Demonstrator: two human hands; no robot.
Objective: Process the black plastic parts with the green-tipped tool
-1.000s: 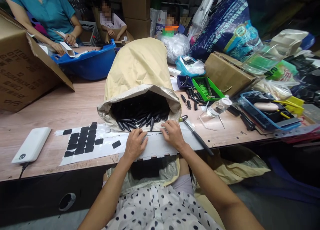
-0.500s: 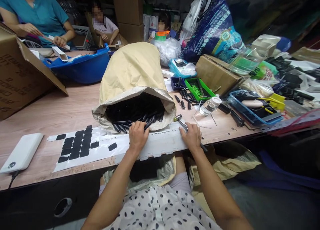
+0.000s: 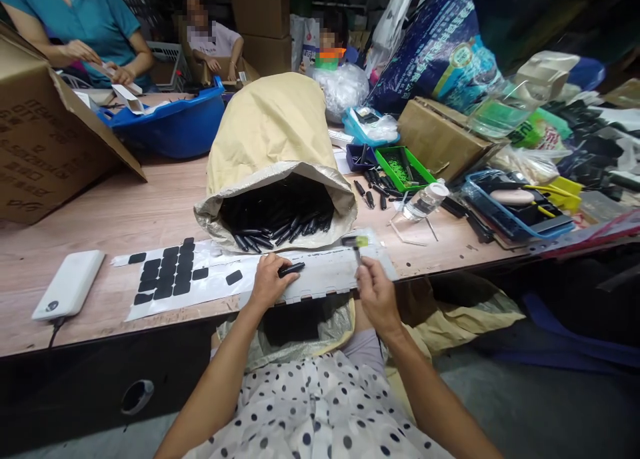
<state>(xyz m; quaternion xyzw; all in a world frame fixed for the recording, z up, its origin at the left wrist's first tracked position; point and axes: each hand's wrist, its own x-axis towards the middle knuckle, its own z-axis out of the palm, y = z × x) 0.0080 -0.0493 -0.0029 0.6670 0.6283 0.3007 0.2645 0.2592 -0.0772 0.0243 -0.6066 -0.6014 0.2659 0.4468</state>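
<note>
My left hand [image 3: 267,282] is closed on a short black stick-shaped part [image 3: 291,268] and rests it on a grey metal strip [image 3: 325,272] at the table's front edge. My right hand [image 3: 376,298] grips the handle of a small hammer [image 3: 356,243], whose head is raised and blurred over the strip. Just behind the strip lies a tan paper sack [image 3: 273,146] on its side, its mouth full of more black parts [image 3: 280,226].
A white sheet with black pads [image 3: 170,279] and a white power bank [image 3: 69,284] lie to the left. A cardboard box [image 3: 45,139], blue tub [image 3: 170,129], green tray [image 3: 403,168], bottle [image 3: 425,201] and blue tray [image 3: 515,209] crowd the table. Other people sit at the back.
My left hand has drawn a black part out of the sack onto the strip. My right hand has picked up the hammer from the table and lifted it over the strip.
</note>
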